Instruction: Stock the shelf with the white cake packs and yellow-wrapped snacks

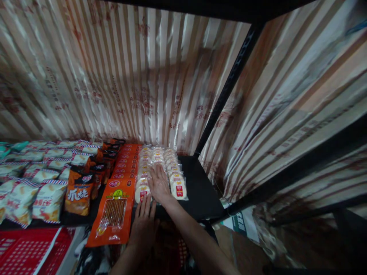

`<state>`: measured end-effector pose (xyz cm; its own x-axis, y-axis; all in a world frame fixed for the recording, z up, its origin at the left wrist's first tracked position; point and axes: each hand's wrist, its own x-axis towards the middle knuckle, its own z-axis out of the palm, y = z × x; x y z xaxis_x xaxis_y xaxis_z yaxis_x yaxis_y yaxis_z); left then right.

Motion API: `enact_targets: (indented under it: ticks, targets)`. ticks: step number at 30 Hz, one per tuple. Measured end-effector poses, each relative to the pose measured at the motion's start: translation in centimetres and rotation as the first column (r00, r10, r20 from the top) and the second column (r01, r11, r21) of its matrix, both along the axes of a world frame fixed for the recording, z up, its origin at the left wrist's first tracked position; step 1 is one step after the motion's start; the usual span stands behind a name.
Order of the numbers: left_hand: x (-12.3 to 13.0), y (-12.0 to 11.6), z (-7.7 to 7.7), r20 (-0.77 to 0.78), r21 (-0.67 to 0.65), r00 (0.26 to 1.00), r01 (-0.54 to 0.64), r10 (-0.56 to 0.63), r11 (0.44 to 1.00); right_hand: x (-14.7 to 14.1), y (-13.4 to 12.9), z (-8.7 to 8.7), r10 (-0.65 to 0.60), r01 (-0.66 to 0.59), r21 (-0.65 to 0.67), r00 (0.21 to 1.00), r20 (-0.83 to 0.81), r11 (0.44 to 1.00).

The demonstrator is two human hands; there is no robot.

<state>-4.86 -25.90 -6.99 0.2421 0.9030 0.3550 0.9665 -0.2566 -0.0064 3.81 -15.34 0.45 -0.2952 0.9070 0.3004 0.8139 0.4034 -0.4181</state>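
Rows of round white crackers in clear packets (179, 190) lie overlapping on a black shelf (200, 191). My right hand (159, 184) rests on the middle row, palm down, its fingers stretched toward the back. At the front end of the left row is my left hand (143, 217), its extended fingertips touching the front packet. Neither hand grips anything that shows. Just left of the crackers, orange flat packs of brown sticks (114, 214) overlap in a column, the front one hanging over the shelf edge.
Orange-and-black snack bags (78, 194) and white snack bags (49, 200) fill the shelf's left side. A red basket (31, 248) sits below. A black upright post (226, 91) rises at the back right corner, before striped sheeting (143, 76).
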Motion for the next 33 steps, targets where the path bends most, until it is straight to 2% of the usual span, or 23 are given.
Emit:
enact_targets:
  ticks: [1, 5, 12, 16, 20, 26, 33]
  targets:
    - [-0.1, 0.0, -0.1, 0.000, 0.005, 1.000, 0.010, -0.010, 1.000, 0.3, -0.8, -0.2, -0.037, 0.037, -0.005, 0.999, -0.021, 0.999]
    - [-0.4, 0.0, -0.3, -0.018, 0.020, 0.999, 0.034, -0.033, 0.999, 2.1, -4.2, -2.0, -0.050, 0.051, 0.017, 0.995, -0.082, 0.999]
    - [-0.5, -0.1, 0.2, -0.043, 0.050, 0.998, 0.042, -0.040, 0.998, 4.7, -7.7, -4.7, 0.045, -0.039, 0.072, 0.996, -0.081, 0.997]
    - [-0.5, -0.1, 0.3, -0.065, 0.072, 0.996, 0.065, -0.061, 0.995, 4.6, -8.0, -5.1, 0.035, -0.034, 0.030, 0.999, -0.026, 0.999]
    - [-0.4, -0.2, 0.7, -0.051, 0.034, 0.998, 0.044, -0.043, 0.998, 4.3, -7.9, -5.1, 0.022, -0.022, 0.005, 1.000, -0.008, 1.000]
    - [-0.5, -0.5, 1.4, 0.055, -0.036, 0.998, 0.033, -0.031, 0.999, 4.4, -8.2, -4.8, 0.036, -0.036, 0.032, 0.999, 0.000, 0.999]
    - [-0.5, -0.3, 1.1, 0.165, -0.024, 0.986, -0.013, 0.017, 1.000, 5.0, -8.0, -5.0, 0.080, -0.081, 0.013, 0.996, 0.032, 0.997]
